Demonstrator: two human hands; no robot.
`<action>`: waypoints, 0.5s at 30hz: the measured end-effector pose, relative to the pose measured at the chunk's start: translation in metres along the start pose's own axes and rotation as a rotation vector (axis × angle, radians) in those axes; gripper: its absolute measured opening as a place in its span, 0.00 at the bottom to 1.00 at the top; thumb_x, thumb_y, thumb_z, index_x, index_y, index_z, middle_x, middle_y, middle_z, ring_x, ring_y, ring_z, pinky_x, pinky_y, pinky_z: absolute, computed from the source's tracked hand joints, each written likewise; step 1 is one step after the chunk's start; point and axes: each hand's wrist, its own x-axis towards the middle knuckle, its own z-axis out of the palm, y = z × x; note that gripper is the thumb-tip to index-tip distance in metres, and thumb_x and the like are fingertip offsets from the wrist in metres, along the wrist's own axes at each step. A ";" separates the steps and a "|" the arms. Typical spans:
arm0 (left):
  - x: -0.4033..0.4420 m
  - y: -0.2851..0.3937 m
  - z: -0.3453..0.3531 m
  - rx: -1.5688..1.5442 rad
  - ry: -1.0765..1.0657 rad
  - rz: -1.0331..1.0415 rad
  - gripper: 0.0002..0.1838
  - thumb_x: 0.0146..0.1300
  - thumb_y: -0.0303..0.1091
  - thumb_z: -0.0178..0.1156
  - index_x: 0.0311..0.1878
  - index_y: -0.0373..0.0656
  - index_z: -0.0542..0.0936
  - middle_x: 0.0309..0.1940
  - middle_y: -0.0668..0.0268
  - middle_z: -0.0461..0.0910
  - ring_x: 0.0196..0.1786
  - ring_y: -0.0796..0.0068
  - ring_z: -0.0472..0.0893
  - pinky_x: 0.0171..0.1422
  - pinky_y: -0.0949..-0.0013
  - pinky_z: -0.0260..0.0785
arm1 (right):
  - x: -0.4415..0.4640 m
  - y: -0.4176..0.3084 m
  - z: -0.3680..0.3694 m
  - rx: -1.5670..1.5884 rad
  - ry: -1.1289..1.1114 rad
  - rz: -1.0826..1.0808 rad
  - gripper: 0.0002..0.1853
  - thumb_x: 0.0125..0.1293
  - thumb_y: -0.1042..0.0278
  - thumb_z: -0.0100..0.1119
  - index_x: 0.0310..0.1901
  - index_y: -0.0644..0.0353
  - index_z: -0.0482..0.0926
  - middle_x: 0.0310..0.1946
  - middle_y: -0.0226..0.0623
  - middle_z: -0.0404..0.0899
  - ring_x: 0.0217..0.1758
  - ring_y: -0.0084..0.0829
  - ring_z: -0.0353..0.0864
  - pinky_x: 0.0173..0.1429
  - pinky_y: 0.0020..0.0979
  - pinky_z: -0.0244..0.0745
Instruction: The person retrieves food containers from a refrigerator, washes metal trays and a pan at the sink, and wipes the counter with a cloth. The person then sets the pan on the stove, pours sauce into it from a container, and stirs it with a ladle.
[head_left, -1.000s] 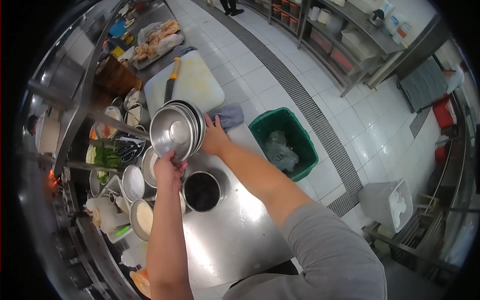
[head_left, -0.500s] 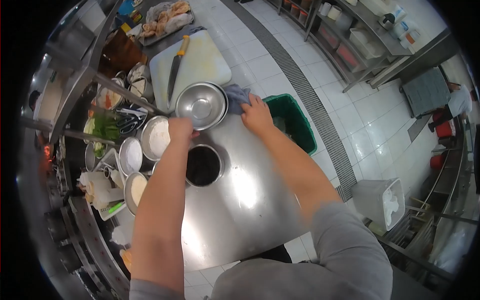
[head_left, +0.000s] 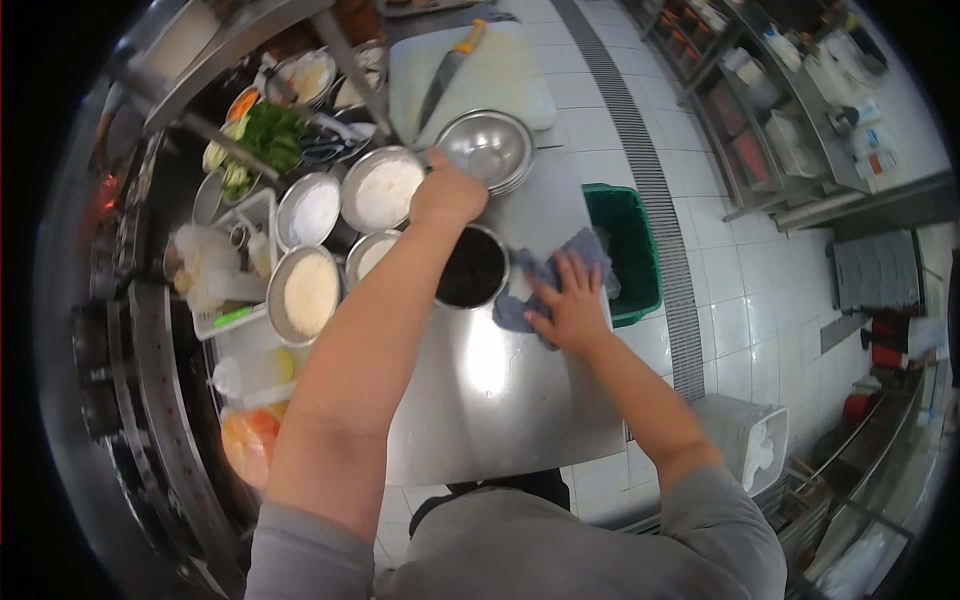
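Note:
My left hand (head_left: 447, 192) is closed at the near left rim of the stacked metal bowls (head_left: 492, 150); its fingertips are partly hidden. Spread over a grey-blue cloth (head_left: 512, 312), my right hand (head_left: 575, 305) presses it flat against the steel table (head_left: 440, 420). Between both hands is a round metal-rimmed container or opening (head_left: 472, 268) with a dark inside. Left of my left hand stand metal bowls of pale powder, among them a large one (head_left: 388, 190). My left forearm covers part of a smaller bowl (head_left: 372, 255).
A knife (head_left: 447, 80) with a yellow handle lies on the white cutting board (head_left: 510, 75). The green bin (head_left: 628, 260) stands beyond the table's right edge. Leafy greens (head_left: 268, 138), squeeze bottles and a shelf post crowd the left side.
My right hand has drawn the cloth toward me, from beside the bowls to beside the dark round opening, and its fingers are spread. My left hand stays at the bowls. The view has shifted.

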 end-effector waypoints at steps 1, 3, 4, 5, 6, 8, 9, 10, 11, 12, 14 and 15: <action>-0.020 0.002 -0.020 0.001 -0.062 0.010 0.50 0.68 0.54 0.60 0.80 0.34 0.47 0.60 0.37 0.79 0.58 0.45 0.83 0.69 0.54 0.70 | 0.005 0.001 0.003 -0.084 0.083 0.005 0.33 0.63 0.46 0.63 0.70 0.45 0.75 0.78 0.59 0.55 0.82 0.63 0.47 0.79 0.70 0.39; -0.054 -0.022 -0.038 -0.099 0.057 0.086 0.46 0.69 0.50 0.60 0.80 0.34 0.50 0.58 0.39 0.80 0.57 0.46 0.84 0.64 0.53 0.74 | -0.002 -0.002 0.013 -0.153 0.150 0.006 0.36 0.63 0.47 0.64 0.72 0.45 0.72 0.78 0.61 0.53 0.82 0.66 0.45 0.78 0.71 0.36; -0.072 -0.036 -0.042 -0.198 0.184 0.192 0.43 0.70 0.47 0.60 0.79 0.35 0.53 0.57 0.42 0.82 0.55 0.47 0.85 0.58 0.53 0.77 | -0.010 -0.003 0.015 -0.153 0.122 0.023 0.37 0.63 0.48 0.64 0.73 0.46 0.70 0.78 0.60 0.52 0.82 0.66 0.45 0.77 0.74 0.35; -0.095 -0.059 -0.044 -0.383 0.239 0.246 0.40 0.71 0.43 0.60 0.78 0.35 0.57 0.56 0.44 0.83 0.53 0.52 0.86 0.56 0.57 0.78 | -0.016 -0.005 0.018 -0.156 0.098 0.038 0.38 0.63 0.49 0.64 0.74 0.47 0.68 0.79 0.60 0.52 0.82 0.67 0.44 0.76 0.76 0.35; -0.123 -0.087 -0.046 -0.567 0.298 0.302 0.36 0.71 0.40 0.61 0.77 0.36 0.60 0.54 0.47 0.84 0.51 0.58 0.87 0.53 0.60 0.79 | -0.029 -0.016 0.018 -0.173 0.053 0.055 0.39 0.62 0.48 0.64 0.74 0.49 0.68 0.79 0.61 0.51 0.83 0.67 0.43 0.77 0.76 0.35; -0.186 -0.151 -0.041 -0.889 0.301 0.251 0.29 0.74 0.29 0.59 0.75 0.38 0.64 0.55 0.53 0.82 0.53 0.69 0.83 0.59 0.67 0.76 | -0.061 -0.047 0.023 -0.166 -0.019 0.036 0.39 0.61 0.47 0.64 0.74 0.48 0.69 0.79 0.62 0.52 0.83 0.66 0.42 0.77 0.76 0.35; -0.219 -0.186 -0.029 -0.946 0.363 0.253 0.23 0.76 0.26 0.56 0.72 0.36 0.67 0.53 0.56 0.82 0.54 0.71 0.81 0.60 0.65 0.77 | -0.069 -0.059 0.026 -0.167 -0.081 0.030 0.39 0.61 0.47 0.64 0.74 0.48 0.69 0.78 0.62 0.52 0.84 0.66 0.41 0.77 0.76 0.34; -0.256 -0.217 -0.021 -0.942 0.391 0.186 0.23 0.75 0.30 0.56 0.70 0.35 0.70 0.51 0.56 0.83 0.50 0.71 0.83 0.58 0.67 0.75 | -0.072 -0.074 0.033 -0.162 -0.088 0.016 0.39 0.61 0.47 0.64 0.74 0.48 0.69 0.78 0.62 0.52 0.84 0.66 0.41 0.77 0.76 0.34; -0.292 -0.247 -0.011 -0.980 0.384 0.143 0.20 0.75 0.28 0.56 0.66 0.34 0.72 0.49 0.56 0.83 0.50 0.69 0.84 0.58 0.66 0.77 | -0.072 -0.093 0.042 -0.132 -0.150 -0.043 0.40 0.61 0.46 0.64 0.74 0.49 0.69 0.78 0.64 0.52 0.84 0.65 0.40 0.77 0.75 0.33; -0.325 -0.278 0.001 -0.958 0.349 0.069 0.19 0.75 0.27 0.56 0.65 0.34 0.72 0.49 0.56 0.83 0.49 0.70 0.84 0.57 0.66 0.77 | -0.072 -0.113 0.052 -0.104 -0.209 -0.100 0.41 0.60 0.45 0.63 0.75 0.50 0.69 0.78 0.65 0.53 0.85 0.64 0.40 0.78 0.74 0.32; -0.388 -0.328 0.018 -0.936 0.266 -0.085 0.17 0.75 0.26 0.56 0.63 0.34 0.74 0.48 0.57 0.83 0.48 0.70 0.84 0.56 0.67 0.78 | -0.054 -0.152 0.085 -0.044 -0.197 -0.255 0.41 0.60 0.44 0.64 0.74 0.51 0.69 0.77 0.65 0.54 0.85 0.61 0.42 0.79 0.72 0.32; -0.413 -0.346 0.021 -0.936 0.222 -0.160 0.16 0.75 0.26 0.57 0.62 0.34 0.74 0.47 0.57 0.84 0.48 0.71 0.84 0.56 0.67 0.79 | -0.040 -0.182 0.093 -0.037 -0.216 -0.316 0.40 0.63 0.45 0.63 0.75 0.52 0.67 0.78 0.61 0.56 0.84 0.57 0.46 0.80 0.69 0.39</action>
